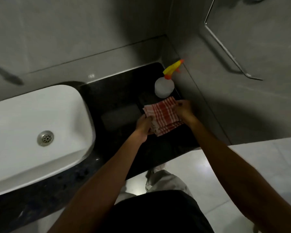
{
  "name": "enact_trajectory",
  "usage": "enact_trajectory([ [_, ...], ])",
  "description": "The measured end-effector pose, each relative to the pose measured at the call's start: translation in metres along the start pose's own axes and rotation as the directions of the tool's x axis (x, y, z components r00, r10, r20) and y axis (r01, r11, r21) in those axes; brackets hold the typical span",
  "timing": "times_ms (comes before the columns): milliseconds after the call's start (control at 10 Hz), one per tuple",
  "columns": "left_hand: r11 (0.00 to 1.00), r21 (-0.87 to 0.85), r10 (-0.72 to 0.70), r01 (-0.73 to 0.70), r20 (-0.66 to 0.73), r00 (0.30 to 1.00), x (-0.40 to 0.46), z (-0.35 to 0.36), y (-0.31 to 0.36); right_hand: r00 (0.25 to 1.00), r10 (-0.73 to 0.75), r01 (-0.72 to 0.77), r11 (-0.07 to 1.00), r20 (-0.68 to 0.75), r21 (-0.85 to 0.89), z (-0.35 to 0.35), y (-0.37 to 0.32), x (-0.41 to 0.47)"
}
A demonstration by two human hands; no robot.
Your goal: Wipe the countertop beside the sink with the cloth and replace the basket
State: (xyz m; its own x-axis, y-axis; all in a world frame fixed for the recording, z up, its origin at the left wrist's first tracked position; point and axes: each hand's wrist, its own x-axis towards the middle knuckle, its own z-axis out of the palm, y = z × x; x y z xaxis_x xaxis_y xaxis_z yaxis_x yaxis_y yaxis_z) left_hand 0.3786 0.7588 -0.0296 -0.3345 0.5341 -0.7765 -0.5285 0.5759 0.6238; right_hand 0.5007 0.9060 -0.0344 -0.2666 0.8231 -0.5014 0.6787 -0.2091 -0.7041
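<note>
A folded red-and-white checked cloth (163,115) lies over the dark countertop (118,91) to the right of the white sink (40,125). My left hand (144,125) grips the cloth's near left edge. My right hand (185,109) pinches its far right corner. Under the cloth I make out a dark rectangular shape, perhaps the basket (145,100), but it is too dark to tell.
A white spray bottle (164,87) with a yellow and orange trigger stands in the back right corner against the grey wall. A metal rail (225,52) runs along the right wall. The sink's drain (45,138) is at left. A pale tiled floor lies below the counter edge.
</note>
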Motion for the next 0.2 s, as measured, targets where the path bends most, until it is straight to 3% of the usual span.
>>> enact_trajectory([
  [100,0.966,0.24,0.123,-0.096,-0.101,0.987,0.001,0.003,0.003,1.0,-0.01,0.003,0.956,-0.022,-0.295,-0.002,0.001,0.007],
  [200,0.746,0.563,0.542,-0.356,-0.202,0.816,-0.021,-0.009,0.011,0.889,-0.458,0.37,0.721,-0.002,-0.586,0.009,-0.007,-0.012],
])
